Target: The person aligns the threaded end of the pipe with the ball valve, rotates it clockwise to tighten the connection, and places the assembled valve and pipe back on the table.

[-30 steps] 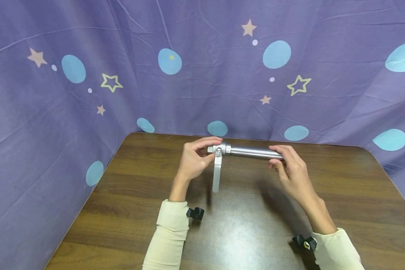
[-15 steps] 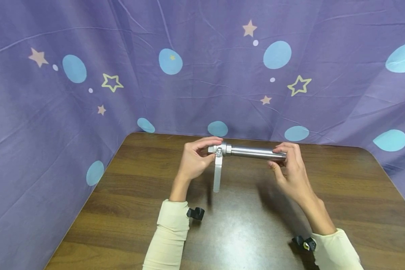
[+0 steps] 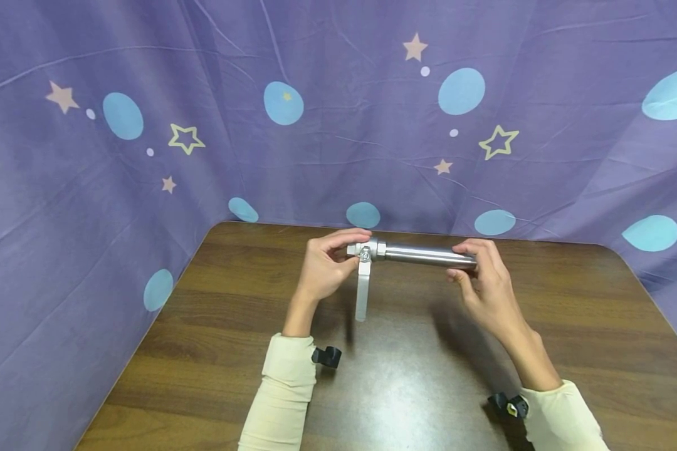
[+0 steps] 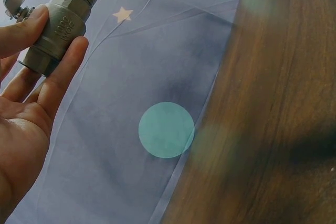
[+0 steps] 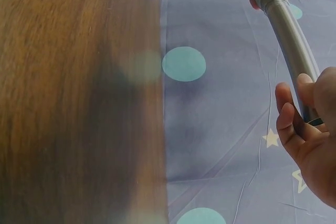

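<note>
— Starting from the left, what are you seeing?
— A purple curtain [image 3: 79, 238] is hanging along the wooden table [image 3: 248, 300]. Then comes the left hand [image 3: 328, 272].
— What are its fingers doing?
— They are clamping the valve [image 3: 375, 247]. The index finger is lying along the far upper side, the thumb is pressing the near side, and the valve's end is sitting between them, pointing in toward the palm.
— And the lever [image 3: 363, 294]?
— It is hanging from the valve toward the person, just beside the thumb and outside the grip.
— Moving right?
— The steel tube [image 3: 420, 254] is running on from the valve in a straight line, its bare middle lying between the two hands, above the table.
— How is the right hand [image 3: 491, 291] meeting it?
— Its fingers are curling round the tube's free end, with the thumb lying near the lower side. The end itself is pointing in toward the palm.
— Is the thumb pressing hard?
— I cannot tell. Below that hand, a pale sleeve [image 3: 564, 416] is covering the forearm.
</note>
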`<state>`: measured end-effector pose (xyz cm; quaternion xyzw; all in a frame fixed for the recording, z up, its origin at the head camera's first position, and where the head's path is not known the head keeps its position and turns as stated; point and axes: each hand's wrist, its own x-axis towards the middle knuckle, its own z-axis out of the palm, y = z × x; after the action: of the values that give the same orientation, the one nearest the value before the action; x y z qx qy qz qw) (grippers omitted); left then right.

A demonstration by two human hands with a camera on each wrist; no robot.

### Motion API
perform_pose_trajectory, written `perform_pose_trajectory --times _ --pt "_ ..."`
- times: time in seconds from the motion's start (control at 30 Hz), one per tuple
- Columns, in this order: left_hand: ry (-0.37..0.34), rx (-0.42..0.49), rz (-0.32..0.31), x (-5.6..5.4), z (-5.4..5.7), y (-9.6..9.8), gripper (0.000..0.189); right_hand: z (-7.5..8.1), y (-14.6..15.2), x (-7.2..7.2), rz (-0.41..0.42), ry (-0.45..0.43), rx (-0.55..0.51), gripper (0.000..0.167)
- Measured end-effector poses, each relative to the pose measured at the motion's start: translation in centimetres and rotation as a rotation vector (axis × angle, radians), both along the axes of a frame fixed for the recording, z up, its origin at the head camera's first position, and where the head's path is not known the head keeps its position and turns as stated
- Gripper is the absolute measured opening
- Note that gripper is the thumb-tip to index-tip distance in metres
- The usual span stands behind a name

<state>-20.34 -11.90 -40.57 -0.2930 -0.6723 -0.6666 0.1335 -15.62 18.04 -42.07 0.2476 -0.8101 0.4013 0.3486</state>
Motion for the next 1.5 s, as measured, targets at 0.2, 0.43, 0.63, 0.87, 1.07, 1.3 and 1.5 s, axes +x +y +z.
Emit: perform_pose_trajectory --times 0.2,0.43,0.63,0.87,1.07,1.3,1.5 --pt "-0.008 -0.002 0.0 0.0 0.0 0.0 0.037 -0.05 0.09 -0.02 0.007 -0.009 -0.01 0.046" --pt "-0.017 0.002 -0.002 0.02 0.02 -0.01 0.038 -0.11 0.12 -0.05 0.034 -0.019 -0.012 0.046" --pt "-0.017 0.004 0.0 0.05 0.01 -0.02 0.038 -0.23 0.12 -0.16 0.042 -0.01 -0.005 0.047" --pt "0.002 0.005 0.001 0.01 -0.02 -0.01 0.037 -0.16 0.21 -0.04 0.047 -0.023 0.006 0.047" --pt "0.009 0.016 -0.009 0.0 0.0 0.04 0.037 0.06 0.35 0.07 0.034 -0.056 0.023 0.044" --pt "0.019 0.013 -0.003 0.01 -0.02 -0.07 0.038 -0.01 0.29 0.12 0.02 -0.059 0.009 0.052" --pt "0.014 0.013 -0.002 0.1 0.08 -0.11 0.038 -0.22 0.04 0.12 -0.004 -0.031 -0.001 0.055"
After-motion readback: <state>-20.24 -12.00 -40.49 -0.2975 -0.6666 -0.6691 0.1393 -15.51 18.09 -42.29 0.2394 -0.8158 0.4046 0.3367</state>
